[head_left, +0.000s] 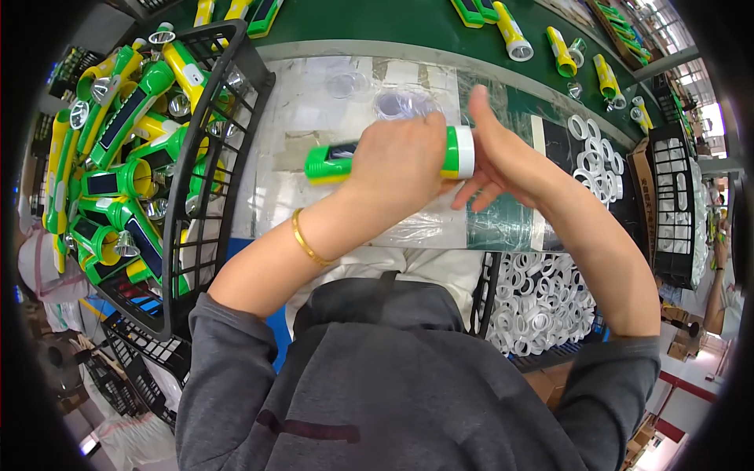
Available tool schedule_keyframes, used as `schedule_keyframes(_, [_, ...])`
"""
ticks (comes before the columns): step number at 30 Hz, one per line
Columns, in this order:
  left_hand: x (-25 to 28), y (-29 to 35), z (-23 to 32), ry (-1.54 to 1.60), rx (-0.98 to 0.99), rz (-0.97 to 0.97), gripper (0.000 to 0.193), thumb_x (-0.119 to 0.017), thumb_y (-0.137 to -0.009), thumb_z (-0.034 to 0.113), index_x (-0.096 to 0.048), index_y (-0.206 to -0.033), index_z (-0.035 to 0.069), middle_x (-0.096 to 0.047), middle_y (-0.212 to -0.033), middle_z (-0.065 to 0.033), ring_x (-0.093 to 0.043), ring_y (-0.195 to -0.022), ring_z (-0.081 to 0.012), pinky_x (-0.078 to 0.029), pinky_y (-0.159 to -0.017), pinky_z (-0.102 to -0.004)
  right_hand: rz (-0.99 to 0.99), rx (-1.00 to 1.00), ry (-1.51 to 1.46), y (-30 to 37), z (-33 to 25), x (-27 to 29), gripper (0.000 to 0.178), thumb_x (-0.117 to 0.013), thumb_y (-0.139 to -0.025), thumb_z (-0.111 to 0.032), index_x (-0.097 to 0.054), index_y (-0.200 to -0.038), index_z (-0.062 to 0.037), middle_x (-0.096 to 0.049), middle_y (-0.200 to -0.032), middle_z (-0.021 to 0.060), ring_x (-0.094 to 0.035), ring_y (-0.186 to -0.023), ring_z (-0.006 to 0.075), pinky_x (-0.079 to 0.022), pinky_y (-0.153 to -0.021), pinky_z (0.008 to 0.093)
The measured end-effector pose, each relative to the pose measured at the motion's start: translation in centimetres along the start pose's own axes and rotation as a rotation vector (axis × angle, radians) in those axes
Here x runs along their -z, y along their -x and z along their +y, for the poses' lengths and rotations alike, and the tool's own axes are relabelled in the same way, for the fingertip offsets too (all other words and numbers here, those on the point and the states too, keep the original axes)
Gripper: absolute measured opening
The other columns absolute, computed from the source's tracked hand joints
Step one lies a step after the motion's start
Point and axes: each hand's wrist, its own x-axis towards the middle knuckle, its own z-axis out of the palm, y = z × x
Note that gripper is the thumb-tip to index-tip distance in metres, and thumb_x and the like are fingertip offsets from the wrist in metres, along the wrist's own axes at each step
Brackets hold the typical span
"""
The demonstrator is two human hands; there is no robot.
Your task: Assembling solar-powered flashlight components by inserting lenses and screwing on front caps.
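Closed left hand [400,157] around green-and-yellow flashlight [336,163], held near level above plastic-covered worktop [287,184]. Spread fingers of right hand [509,155] wide beside white ring [466,152] at its end; could not tell whether touching. Judged best to brace flashlight firmly and align ring squarely.

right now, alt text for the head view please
A person's left grip holds a green-and-yellow flashlight, its white end ring beside the open right grip. A black basket at left holds more flashlights; white rings lie right.
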Motion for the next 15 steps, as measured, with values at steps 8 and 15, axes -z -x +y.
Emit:
schedule_keyframes(8, [-2.6, -2.2, -0.3, 0.152, 0.091, -0.030, 0.021, -0.067, -0.066, 0.011, -0.059, -0.082, 0.000, -0.065, -0.076, -0.0191, -0.064, -0.075, -0.0378, -0.051, -0.066, -0.0428, 0.734, 0.500, 1.243, -2.4, -0.6, -0.5, 0.038, -0.045, -0.091, -0.037, -0.055, -0.107, -0.0040, -0.065, -0.098, 0.0159, -0.064, -0.071, 0.0297, -0.051, -0.058, 0.0411])
schedule_keyframes(15, [-1.9, -0.7, -0.7, -0.128, -0.091, 0.319, 0.021, -0.067, -0.066, 0.010, -0.054, -0.080, 0.004, -0.062, -0.071, -0.0138, -0.063, -0.068, -0.0337, -0.048, -0.058, -0.0426, 0.153, 0.145, 0.226, 1.1, -1.2, 0.4, 0.081, -0.024, -0.090, -0.067, -0.047, -0.125, 0.0026, -0.061, -0.107, 0.0204, -0.065, -0.082, 0.0320, -0.053, -0.068, 0.0399])
